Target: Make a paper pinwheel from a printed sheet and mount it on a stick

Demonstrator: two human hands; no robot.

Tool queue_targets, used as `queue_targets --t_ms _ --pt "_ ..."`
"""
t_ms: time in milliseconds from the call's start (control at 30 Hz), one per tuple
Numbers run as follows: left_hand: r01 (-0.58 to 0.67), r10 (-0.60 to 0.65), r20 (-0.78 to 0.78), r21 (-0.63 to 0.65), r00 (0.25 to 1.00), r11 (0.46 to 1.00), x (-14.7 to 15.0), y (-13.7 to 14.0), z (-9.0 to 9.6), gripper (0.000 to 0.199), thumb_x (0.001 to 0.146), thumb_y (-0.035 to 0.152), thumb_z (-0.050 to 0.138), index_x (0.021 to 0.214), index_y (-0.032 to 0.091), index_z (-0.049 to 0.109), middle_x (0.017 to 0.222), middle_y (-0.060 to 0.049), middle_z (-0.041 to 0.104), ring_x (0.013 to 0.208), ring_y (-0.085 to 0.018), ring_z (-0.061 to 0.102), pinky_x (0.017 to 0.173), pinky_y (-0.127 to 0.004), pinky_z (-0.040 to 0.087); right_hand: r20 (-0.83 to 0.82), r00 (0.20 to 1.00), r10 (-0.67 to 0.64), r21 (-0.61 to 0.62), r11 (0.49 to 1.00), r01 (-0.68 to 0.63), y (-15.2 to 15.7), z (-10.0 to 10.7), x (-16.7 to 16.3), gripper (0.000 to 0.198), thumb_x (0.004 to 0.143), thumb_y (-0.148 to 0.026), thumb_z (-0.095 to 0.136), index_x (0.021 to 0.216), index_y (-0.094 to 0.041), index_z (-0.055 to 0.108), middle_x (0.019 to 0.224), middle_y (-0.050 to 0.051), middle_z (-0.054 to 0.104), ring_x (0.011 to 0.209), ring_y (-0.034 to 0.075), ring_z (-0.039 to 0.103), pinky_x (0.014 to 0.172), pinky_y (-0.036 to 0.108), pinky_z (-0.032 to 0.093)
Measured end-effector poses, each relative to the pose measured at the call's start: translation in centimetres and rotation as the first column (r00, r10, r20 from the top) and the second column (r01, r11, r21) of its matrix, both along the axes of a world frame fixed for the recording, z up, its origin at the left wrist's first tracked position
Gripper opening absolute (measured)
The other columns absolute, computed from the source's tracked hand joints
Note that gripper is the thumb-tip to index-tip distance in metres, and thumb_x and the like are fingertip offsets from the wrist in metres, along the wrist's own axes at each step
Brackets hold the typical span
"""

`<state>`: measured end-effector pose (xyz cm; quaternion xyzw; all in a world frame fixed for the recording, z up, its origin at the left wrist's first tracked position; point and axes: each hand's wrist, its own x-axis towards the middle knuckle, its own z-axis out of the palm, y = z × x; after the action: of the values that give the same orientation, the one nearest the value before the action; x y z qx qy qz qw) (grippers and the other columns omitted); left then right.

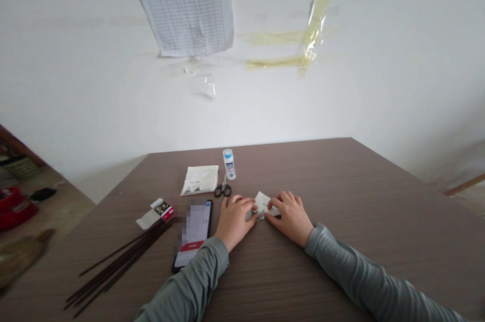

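Holding a small paper [263, 201] between them, a person's left hand [237, 218] and right hand [291, 214] face each other on a smooth, brown, faintly grained table [341, 271]. Thumb and fingers of each hand stand narrow, gripping the paper's opposite sides. It is pale and flat, marked with gray print, one corner pointing away from the fingertips. Gray, soft-looking sleeves [364, 274] cover both wrists.

Left of the left fingers lies a slim black phone [197, 228]. Farther left, thin dark sticks [113, 271] fan toward the viewer, their far ends near an open card box [168, 211], white and red, filled with small rounded pieces. Just beyond the left fingers are scissors [223, 190] with black loops; past them, a flat packet [200, 178] of pale paper and an upright, round white bottle [229, 166] with a blue band. Well beyond the fingers rises a white wall [341, 104] bearing wrinkled, yellowed tape [278, 62] and a taped sheet [212, 8].

For writing, the phone's partly pixelated screen shows "13" above a red bar. The bottle's dark blue label is too small to read surely, as are the headings on the sheet's ruled grid.
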<state>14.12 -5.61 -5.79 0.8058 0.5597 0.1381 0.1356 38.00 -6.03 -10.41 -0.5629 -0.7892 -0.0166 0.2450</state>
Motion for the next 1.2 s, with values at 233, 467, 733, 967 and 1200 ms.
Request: queue_targets --t_ms 233,467,733,967,1200 --pt "0.011 -0.011 -0.013 -0.038 1.0 0.999 -0.2 0.1 0.1 0.029 0.118 0.031 0.089 0.145 0.037 0.097 0.174 -0.004 0.091 0.171 -0.044 0.071 0.153 -0.082 0.042 0.057 0.997 -0.045 -0.001 0.999 0.045 -0.3 0.2 -0.6 0.017 0.105 -0.041 0.102 0.117 -0.033 0.094 0.124 0.01 0.086 0.122 0.04 0.08 0.109 0.054 0.063" --pt "0.012 -0.012 0.023 -0.019 1.0 1.0 -1.5 0.4 -0.6 0.036 0.113 0.039 0.096 0.149 0.04 0.099 0.175 -0.006 0.09 0.171 -0.044 0.071 0.152 -0.079 0.047 0.041 0.999 -0.029 0.023 0.999 0.028 -0.1 0.2 -0.3 0.017 0.103 -0.044 0.104 0.114 -0.035 0.093 0.119 0.009 0.085 0.117 0.041 0.08 0.104 0.055 0.064" --pt "0.028 -0.027 0.006 -0.024 1.0 0.999 -3.8 1.2 -0.6 0.037 0.112 0.03 0.089 0.143 0.044 0.103 0.177 -0.005 0.088 0.172 -0.045 0.072 0.15 -0.08 0.05 0.032 0.999 -0.037 -0.001 0.999 0.037 -0.1 0.1 -0.3 0.02 0.103 -0.044 0.105 0.113 -0.032 0.093 0.119 0.009 0.083 0.12 0.04 0.077 0.105 0.053 0.061" --pt "0.034 -0.04 -0.06 -0.11 0.997 0.993 -4.8 1.7 0.3 0.041 0.111 0.035 0.096 0.149 0.051 0.101 0.19 -0.004 0.078 0.185 -0.049 0.061 0.154 -0.087 0.039 0.037 0.999 -0.02 0.003 1.0 0.02 -0.2 0.1 -0.1 0.02 0.107 -0.046 0.102 0.12 -0.033 0.095 0.123 0.01 0.086 0.121 0.039 0.078 0.108 0.054 0.063" --pt "0.087 -0.094 -0.06 -0.108 0.994 0.99 -6.3 2.3 0.1 0.054 0.104 0.032 0.102 0.153 0.055 0.098 0.192 -0.005 0.076 0.186 -0.05 0.06 0.154 -0.087 0.04 0.042 0.999 -0.031 -0.036 0.999 0.033 -0.3 0.5 -0.3 0.02 0.107 -0.045 0.103 0.121 -0.032 0.097 0.127 0.011 0.087 0.125 0.041 0.079 0.112 0.057 0.063"
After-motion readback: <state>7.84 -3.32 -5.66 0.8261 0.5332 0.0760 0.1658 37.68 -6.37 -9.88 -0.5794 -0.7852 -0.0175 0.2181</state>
